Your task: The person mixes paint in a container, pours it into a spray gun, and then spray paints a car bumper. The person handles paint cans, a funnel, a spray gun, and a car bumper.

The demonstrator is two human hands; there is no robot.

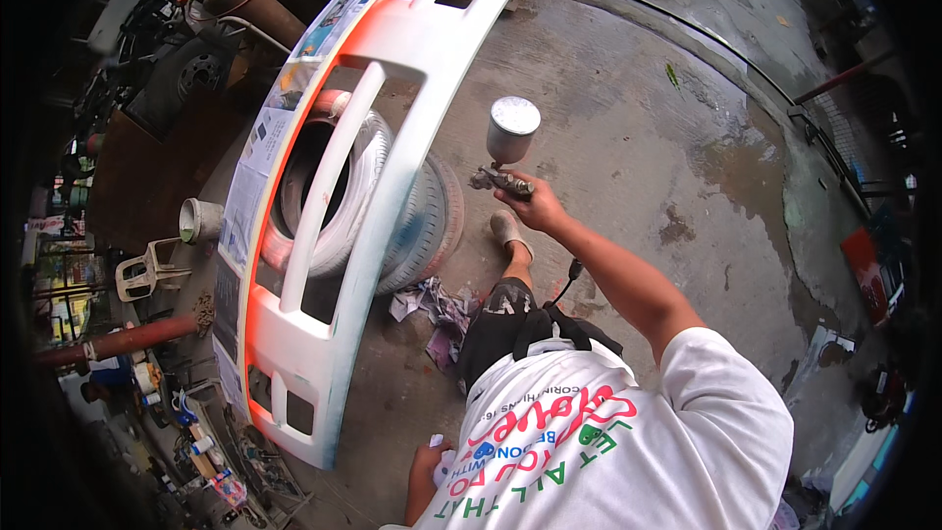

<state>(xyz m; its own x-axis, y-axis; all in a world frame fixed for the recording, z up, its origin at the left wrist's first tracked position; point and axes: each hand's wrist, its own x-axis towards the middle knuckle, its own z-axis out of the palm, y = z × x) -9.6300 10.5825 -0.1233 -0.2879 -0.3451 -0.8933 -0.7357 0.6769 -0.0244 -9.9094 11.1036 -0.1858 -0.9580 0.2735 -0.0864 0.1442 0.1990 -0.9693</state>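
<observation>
My right hand (536, 206) is wrapped round a spray gun (485, 178), with a pale paint cup (514, 130) standing on top of it. The gun's front end faces left toward a car bumper (449, 61), a short gap away. White covers most of the bumper; orange shows along its left edge and bluish grey on its right. Masking newspaper (257, 147) runs down the left side. Low beside my shirt, my left hand (428, 461) is closed near something pale; my body partly hides its fingers.
Behind the bumper are stacked tyres (428, 221), with crumpled paper (442, 319) on the concrete floor. A bucket (200, 221), a small beige chair (147, 272) and a red pipe (123, 342) stand left. A hose (573, 271) hangs by my right side.
</observation>
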